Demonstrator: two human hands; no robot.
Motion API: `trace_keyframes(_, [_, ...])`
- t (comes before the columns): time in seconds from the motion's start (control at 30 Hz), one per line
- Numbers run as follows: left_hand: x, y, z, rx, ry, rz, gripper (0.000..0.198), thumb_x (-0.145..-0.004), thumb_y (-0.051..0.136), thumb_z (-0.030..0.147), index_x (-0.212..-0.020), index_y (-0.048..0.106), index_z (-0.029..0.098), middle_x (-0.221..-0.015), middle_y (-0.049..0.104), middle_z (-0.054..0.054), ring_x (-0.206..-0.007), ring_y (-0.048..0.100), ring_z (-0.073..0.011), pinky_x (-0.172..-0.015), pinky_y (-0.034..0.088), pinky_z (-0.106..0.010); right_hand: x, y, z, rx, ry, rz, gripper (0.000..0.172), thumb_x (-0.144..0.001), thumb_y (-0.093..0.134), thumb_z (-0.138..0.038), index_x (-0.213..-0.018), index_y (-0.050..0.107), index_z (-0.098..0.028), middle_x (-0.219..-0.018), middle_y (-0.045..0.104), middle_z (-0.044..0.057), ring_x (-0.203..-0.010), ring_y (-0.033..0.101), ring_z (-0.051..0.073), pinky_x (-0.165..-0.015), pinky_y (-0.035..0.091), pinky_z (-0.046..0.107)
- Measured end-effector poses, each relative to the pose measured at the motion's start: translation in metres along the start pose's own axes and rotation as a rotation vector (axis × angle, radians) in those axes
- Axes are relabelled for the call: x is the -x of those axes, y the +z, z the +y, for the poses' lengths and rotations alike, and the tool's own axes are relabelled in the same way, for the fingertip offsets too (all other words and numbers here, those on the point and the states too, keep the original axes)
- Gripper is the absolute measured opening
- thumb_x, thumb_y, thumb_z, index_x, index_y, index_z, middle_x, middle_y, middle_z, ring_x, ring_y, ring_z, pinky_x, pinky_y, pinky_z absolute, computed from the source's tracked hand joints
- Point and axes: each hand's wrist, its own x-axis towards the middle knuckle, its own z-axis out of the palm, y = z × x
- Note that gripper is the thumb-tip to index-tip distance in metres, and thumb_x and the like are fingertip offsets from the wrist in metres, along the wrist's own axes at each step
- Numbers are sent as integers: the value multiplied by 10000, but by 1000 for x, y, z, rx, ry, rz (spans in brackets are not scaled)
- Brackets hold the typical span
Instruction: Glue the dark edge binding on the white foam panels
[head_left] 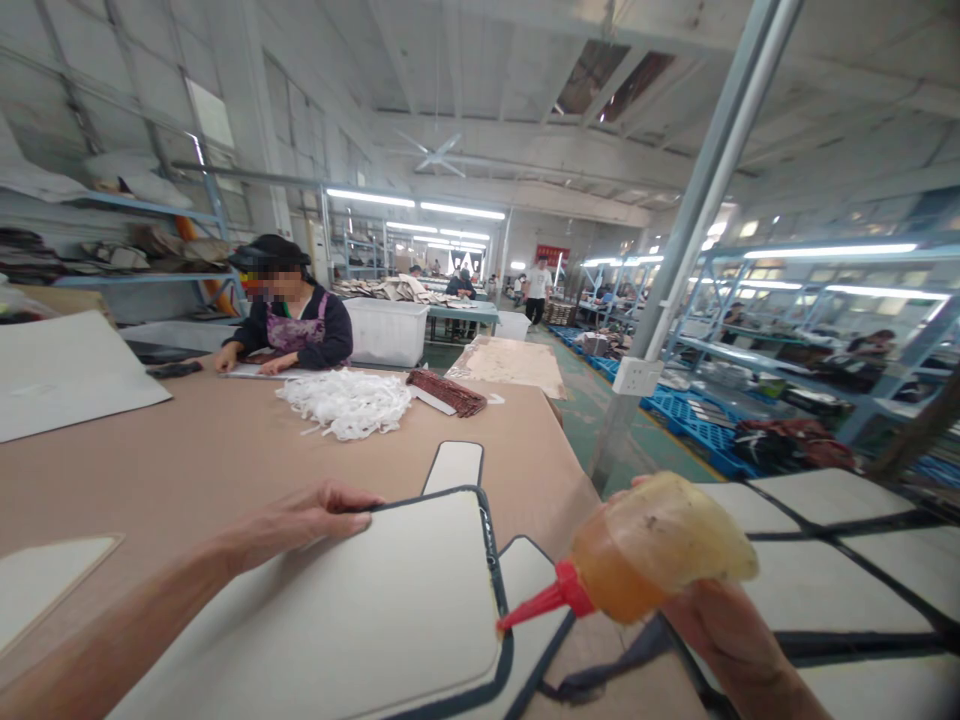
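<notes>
My left hand (319, 522) grips the upper edge of a white panel (360, 610) with a dark border, thumb on top and fingers at the rim. In my right hand (709, 620) is a squeeze bottle (652, 550) of amber liquid, tilted so that its red nozzle (540, 603) points left. The nozzle's tip touches the panel's right edge, at the dark border strip (491, 550). A glossy line shows along the upper part of that border. Beneath the panel lie further dark-edged white pieces, one (455, 467) beyond it and another (529, 570) to the right.
Across the brown table (225, 450) a co-worker (292, 310) handles a flat piece. A heap of white strips (349, 402) and a brown bundle (448, 392) lie mid-table. More dark-edged panels (840, 580) spread at the right. A metal post (675, 250) rises beyond the table's right edge.
</notes>
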Motion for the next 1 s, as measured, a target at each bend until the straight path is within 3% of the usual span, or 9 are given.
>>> trace_keyframes(0.2, [0,-3,-1,-22,11,50,419,-739,666,456,-1097,709,244,-1001,747,-21,-948,668,-273,-825,520,-301,2,1,-3,24,-44,75,507,-527,828,-207,-1010,684,-261,-821,723,81,-768,676,292,-741,551,434])
trace_keyframes(0.4, [0,-4,-9,41,6,87,461,-714,685,487,-1097,708,231,-988,751,-29,-973,663,-268,-854,514,-296,12,-2,8,12,-97,139,580,-529,823,-211,-1079,651,-279,-945,713,71,-799,663,273,-723,547,388])
trace_keyframes(0.5, [-3,-7,-20,72,-12,171,482,-695,702,499,-1100,703,237,-994,750,-24,-985,661,-261,-858,513,-291,17,-4,16,26,-122,196,626,-559,822,-240,-1147,611,-287,-903,714,51,-748,659,231,-704,552,328])
trace_keyframes(0.7, [-10,-7,-42,187,-57,289,554,-682,720,498,-1154,661,213,-1036,742,-39,-986,666,-245,-802,532,-265,25,26,8,16,-173,284,740,-558,855,-280,-1232,552,-319,-861,695,17,-728,623,176,-679,524,238])
trace_keyframes(0.83, [-16,1,-47,294,-75,299,576,-658,747,487,-1152,651,206,-1017,748,-46,-911,690,-228,-738,548,-258,26,45,8,-35,-187,374,662,-504,893,-270,-1109,635,-343,-890,700,-8,-761,636,174,-715,526,230])
trace_keyframes(1.0, [-22,13,-47,409,-58,317,569,-626,785,446,-1116,657,188,-973,758,-50,-795,700,-195,-661,548,-236,22,44,13,-58,-227,367,519,-498,888,-249,-962,681,-357,-839,719,-57,-736,657,149,-712,529,184])
